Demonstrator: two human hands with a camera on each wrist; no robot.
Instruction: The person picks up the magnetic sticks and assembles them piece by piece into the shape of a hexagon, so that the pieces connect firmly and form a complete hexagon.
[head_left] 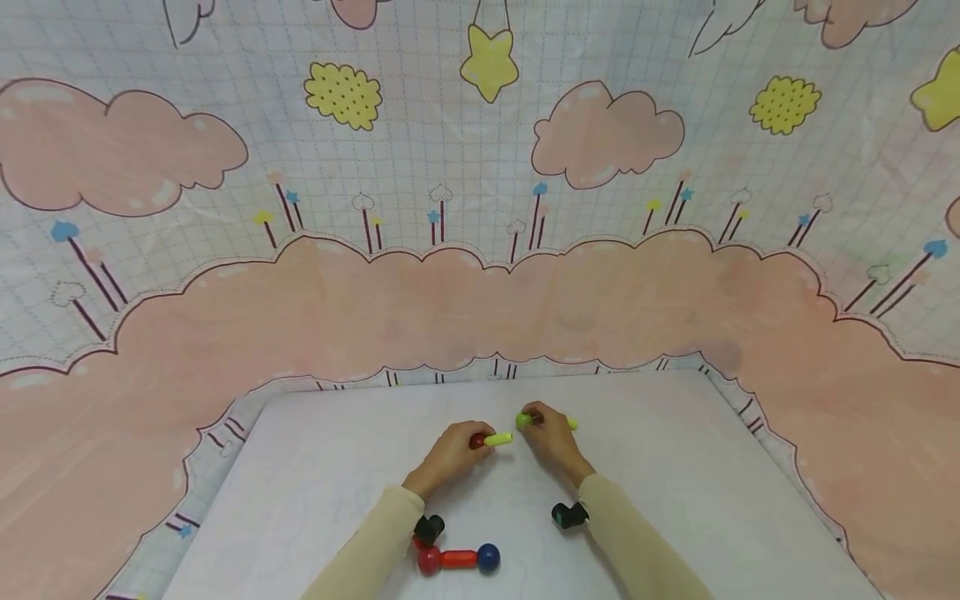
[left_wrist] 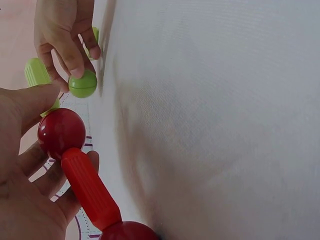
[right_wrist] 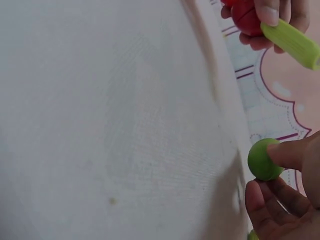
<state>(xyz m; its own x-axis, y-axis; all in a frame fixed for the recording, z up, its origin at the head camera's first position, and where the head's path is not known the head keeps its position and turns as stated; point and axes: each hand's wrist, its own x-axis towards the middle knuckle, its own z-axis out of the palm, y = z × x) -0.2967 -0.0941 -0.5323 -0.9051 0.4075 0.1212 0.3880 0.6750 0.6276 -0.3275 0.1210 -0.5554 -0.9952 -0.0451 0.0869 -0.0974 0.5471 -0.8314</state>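
Note:
My left hand [head_left: 450,450] holds a glossy red ball [left_wrist: 62,132] between thumb and fingers. A yellow-green rod [head_left: 498,439] sticks out from one side of the ball, pointing towards my right hand. From its other side a red rod [left_wrist: 92,190] leads to a second red ball [left_wrist: 129,232], cut off by the left wrist view's edge. My right hand [head_left: 553,437] pinches a green ball [right_wrist: 264,160] between thumb and fingertips, a short way from the yellow-green rod's end. Another yellow-green rod [head_left: 573,423] shows beyond that hand; whether the lower fingers hold it I cannot tell.
Near the front of the white table [head_left: 360,467], by my left forearm, a red ball [head_left: 429,560], a red rod [head_left: 459,559] and a blue ball [head_left: 488,558] form a row. A patterned cloth [head_left: 495,317] hangs behind the table and around its sides.

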